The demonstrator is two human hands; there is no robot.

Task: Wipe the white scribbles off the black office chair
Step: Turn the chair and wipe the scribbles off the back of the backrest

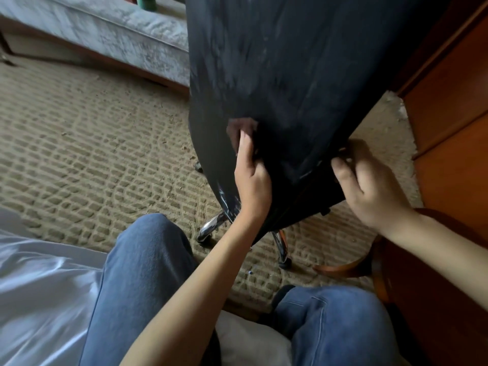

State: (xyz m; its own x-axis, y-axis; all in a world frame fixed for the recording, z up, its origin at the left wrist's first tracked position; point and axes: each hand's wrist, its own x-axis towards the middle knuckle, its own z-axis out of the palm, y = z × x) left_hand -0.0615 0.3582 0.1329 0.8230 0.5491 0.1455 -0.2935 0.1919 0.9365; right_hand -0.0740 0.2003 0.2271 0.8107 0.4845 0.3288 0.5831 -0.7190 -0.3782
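Observation:
The back of the black office chair fills the upper middle, tilted towards me. Faint white smears cover its upper surface, and sharper white scribbles show on its lower left edge. My left hand is pressed to the lower part of the chair back, thumb up and fingers curled into a dark wad that looks like a cloth. A brownish patch shows just above the thumb. My right hand grips the chair back's lower right edge, fingers curled round it.
Chrome base legs and a caster stand on patterned beige carpet. A grey sofa is at the back left and wooden furniture at the right. A white sheet lies beside my jeans-clad knees.

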